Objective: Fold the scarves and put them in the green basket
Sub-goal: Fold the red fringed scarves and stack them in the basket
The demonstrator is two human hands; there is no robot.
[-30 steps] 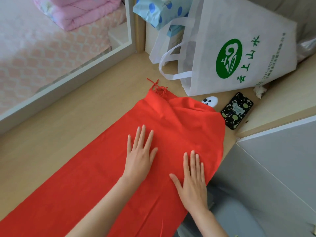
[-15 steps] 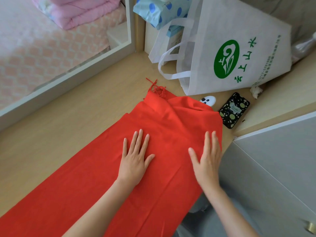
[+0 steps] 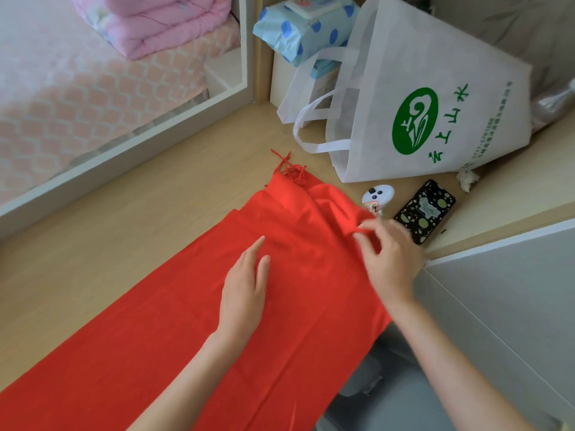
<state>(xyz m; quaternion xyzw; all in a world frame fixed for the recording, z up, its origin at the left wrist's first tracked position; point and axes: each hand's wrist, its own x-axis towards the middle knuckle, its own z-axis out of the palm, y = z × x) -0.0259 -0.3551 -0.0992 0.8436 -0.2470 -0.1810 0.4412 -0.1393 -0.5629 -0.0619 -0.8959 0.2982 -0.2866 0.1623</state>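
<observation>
A long red scarf lies spread out flat on the wooden floor, running from the near left to a fringed end in the middle. My left hand rests flat on the cloth with straight fingers. My right hand is blurred at the scarf's far right edge. Its thumb and fingertips pinch a small ridge of bunched cloth there. No green basket is in view.
A white tote bag with a green logo lies beyond the scarf. A small white controller and a dark patterned phone sit beside the scarf's right corner. A grey cabinet stands at the right. A white frame borders the left.
My right hand has slid from flat on the near cloth up to the scarf's far right edge and curled onto it. My left hand stayed flat and turned slightly.
</observation>
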